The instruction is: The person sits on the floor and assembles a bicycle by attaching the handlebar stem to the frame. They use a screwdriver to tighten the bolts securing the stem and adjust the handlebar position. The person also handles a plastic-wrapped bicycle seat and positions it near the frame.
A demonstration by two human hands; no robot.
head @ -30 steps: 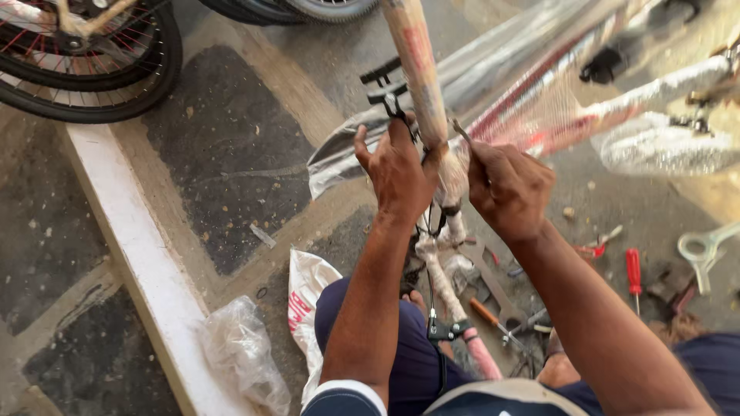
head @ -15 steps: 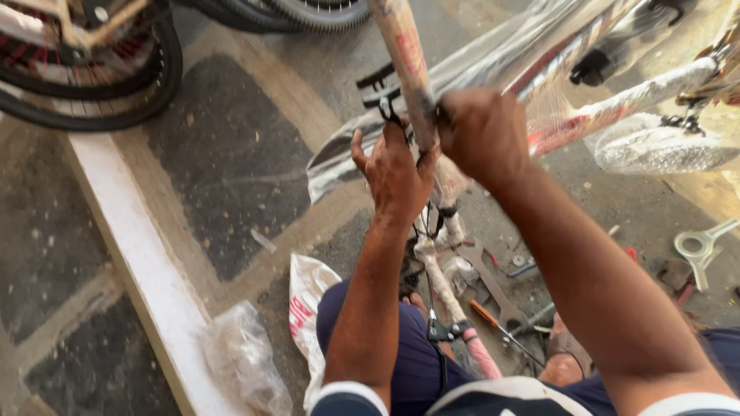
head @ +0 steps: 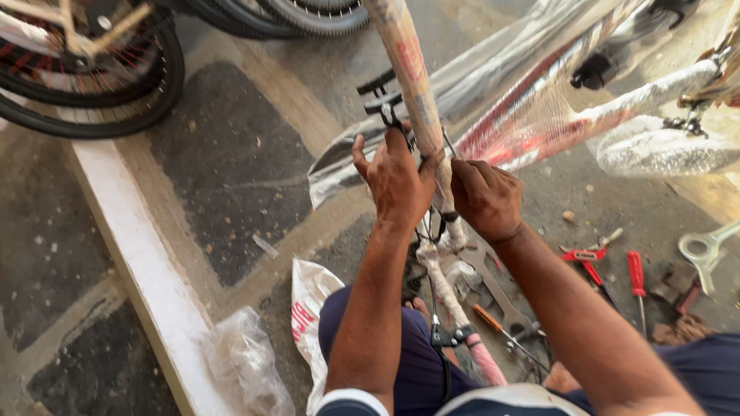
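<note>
A wrapped bicycle frame tube (head: 408, 77) runs down the middle of the head view toward my lap. My left hand (head: 397, 181) is closed around it from the left, just below a black brake part (head: 383, 100). My right hand (head: 486, 199) grips the same tube from the right, slightly lower. A thin black cable (head: 433, 308) hangs below my hands along the pink lower tube (head: 462, 323). More plastic-wrapped frame tubes (head: 539, 108) stretch to the upper right.
Bicycle wheels (head: 92, 85) stand at the top left beside a white curb (head: 146, 277). A red-handled screwdriver (head: 636, 277), red pliers (head: 590, 258) and a wrench (head: 705, 248) lie on the ground at right. A crumpled plastic bag (head: 247, 362) and a white bag (head: 308, 308) lie near my knee.
My right hand has dropped back down from higher on the tube to just beside my left hand. My left hand has stayed in place on the tube.
</note>
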